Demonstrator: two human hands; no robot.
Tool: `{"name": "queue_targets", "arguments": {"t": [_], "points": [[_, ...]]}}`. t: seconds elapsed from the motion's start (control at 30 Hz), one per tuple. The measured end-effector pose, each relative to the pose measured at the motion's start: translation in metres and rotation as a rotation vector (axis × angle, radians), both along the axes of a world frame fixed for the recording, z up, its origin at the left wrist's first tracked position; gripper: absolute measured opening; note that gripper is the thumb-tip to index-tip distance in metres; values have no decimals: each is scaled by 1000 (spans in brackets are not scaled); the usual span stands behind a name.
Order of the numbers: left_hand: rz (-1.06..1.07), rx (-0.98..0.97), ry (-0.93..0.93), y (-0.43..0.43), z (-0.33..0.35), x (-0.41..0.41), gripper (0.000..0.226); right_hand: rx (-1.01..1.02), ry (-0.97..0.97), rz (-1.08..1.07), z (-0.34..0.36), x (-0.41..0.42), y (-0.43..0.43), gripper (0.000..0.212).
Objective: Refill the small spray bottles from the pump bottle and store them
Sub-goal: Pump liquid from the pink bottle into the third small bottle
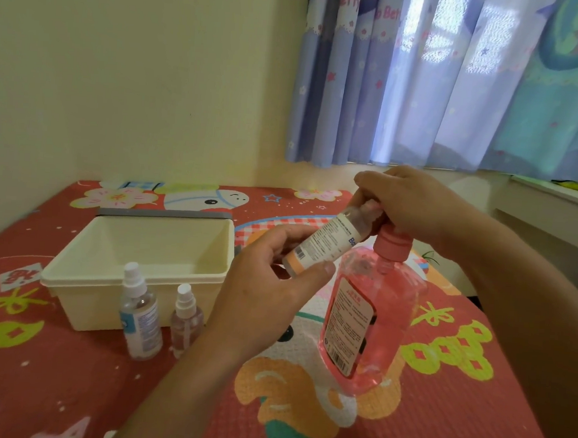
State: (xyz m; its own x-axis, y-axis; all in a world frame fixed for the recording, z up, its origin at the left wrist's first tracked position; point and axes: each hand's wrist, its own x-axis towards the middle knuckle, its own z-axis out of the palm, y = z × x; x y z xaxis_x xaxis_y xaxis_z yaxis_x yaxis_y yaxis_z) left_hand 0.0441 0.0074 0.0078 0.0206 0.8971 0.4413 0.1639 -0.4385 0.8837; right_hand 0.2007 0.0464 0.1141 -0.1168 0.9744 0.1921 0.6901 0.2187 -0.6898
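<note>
Over the mat (472, 419), our left hand (269, 286) grips the tilted small bottle (326, 245) at the pump bottle's (373, 320) spout. Our right hand (411, 207) clasps the pump head, fingers curled. A misaligned mouth risks spillage, and hard pressing may tip the pump bottle.

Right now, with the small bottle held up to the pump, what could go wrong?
1. The left hand holds the small bottle tilted at the nozzle of the pump bottle; liquid could miss its mouth and hit the mat.
2. The right hand grips the pump top while nothing steadies the body, so it might tip.
3. The left forearm could knock the shorter spray bottle beside it.
</note>
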Motion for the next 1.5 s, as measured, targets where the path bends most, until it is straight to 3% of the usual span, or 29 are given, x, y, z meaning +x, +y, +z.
{"name": "queue_targets", "arguments": {"t": [0.97, 1.5], "points": [[12, -19, 7, -1, -1, 0, 32, 12, -73, 22, -1, -2, -2, 37], [4, -1, 9, 0, -2, 0, 29, -5, 13, 0, -1, -2, -1, 37]]}}
